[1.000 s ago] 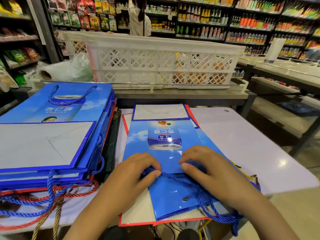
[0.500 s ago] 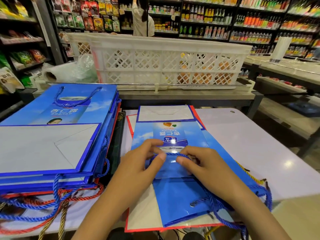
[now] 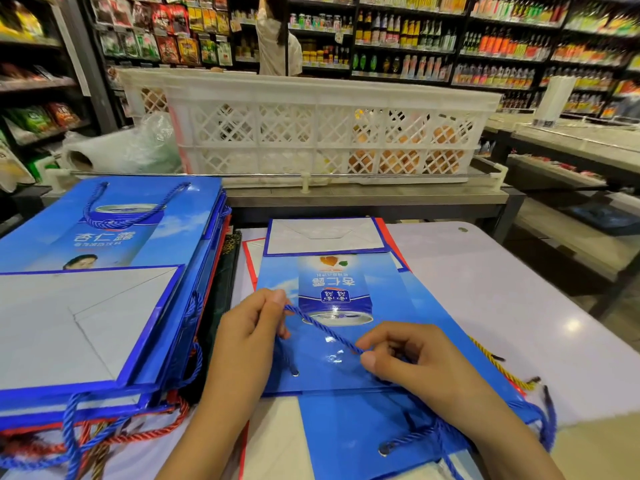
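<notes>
Left hand (image 3: pixel 251 327) and right hand (image 3: pixel 412 362) are pinching the blue rope handle (image 3: pixel 323 328), stretching it above the flattened blue gift bag (image 3: pixel 384 306).

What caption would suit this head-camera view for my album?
Left hand and right hand pinch the blue twisted cord handle of a flat glossy blue paper bag on a white table.

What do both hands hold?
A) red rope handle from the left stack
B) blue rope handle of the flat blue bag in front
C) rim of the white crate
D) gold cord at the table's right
B: the left hand and the right hand each pinch the blue rope handle, which is stretched between them over the flat blue bag.
</notes>
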Tool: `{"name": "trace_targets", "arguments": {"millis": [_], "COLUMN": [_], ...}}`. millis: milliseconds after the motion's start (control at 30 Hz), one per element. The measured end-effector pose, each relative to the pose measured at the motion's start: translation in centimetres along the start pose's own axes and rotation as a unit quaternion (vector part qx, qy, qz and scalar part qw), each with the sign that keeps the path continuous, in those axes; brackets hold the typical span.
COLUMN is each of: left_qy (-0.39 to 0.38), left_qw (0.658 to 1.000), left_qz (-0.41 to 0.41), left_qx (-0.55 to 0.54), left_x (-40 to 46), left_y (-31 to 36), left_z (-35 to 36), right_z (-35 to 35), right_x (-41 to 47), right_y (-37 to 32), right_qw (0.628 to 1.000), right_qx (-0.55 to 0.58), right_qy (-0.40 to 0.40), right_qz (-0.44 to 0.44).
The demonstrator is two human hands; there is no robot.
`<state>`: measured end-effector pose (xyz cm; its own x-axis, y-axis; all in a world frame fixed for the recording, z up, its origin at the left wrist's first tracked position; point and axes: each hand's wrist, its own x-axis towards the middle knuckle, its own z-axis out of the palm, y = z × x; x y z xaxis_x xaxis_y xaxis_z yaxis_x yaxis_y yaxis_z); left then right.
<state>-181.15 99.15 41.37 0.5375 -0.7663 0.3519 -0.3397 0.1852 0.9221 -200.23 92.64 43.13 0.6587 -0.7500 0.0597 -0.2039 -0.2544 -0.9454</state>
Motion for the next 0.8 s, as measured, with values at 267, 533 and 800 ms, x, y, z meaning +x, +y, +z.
{"name": "trace_targets", "arguments": {"millis": [267, 533, 800], "left_qy": [-0.098, -0.101, 0.018], "left_qw": [0.929, 0.989, 0.985], "left_qz": [0.256, 0.1, 0.089], "left_qx": [0.248, 0.034, 0.145], "left_x": [-1.0, -0.8, -0.2], "left_y": [0.2, 1.8, 1.2], "left_z": [-0.1, -0.3, -1.2], "right_z": [0.0, -0.8, -1.1], "right_x": [0.2, -0.8, -1.1], "right_y": [-1.4, -3.7, -2.9], "right_qw": [1.0, 0.999, 0.999], "right_qx": [-0.003, 0.018, -0.019], "right_qy": [0.025, -0.021, -0.002], "right_qz": [-0.018, 0.039, 0.03]}}
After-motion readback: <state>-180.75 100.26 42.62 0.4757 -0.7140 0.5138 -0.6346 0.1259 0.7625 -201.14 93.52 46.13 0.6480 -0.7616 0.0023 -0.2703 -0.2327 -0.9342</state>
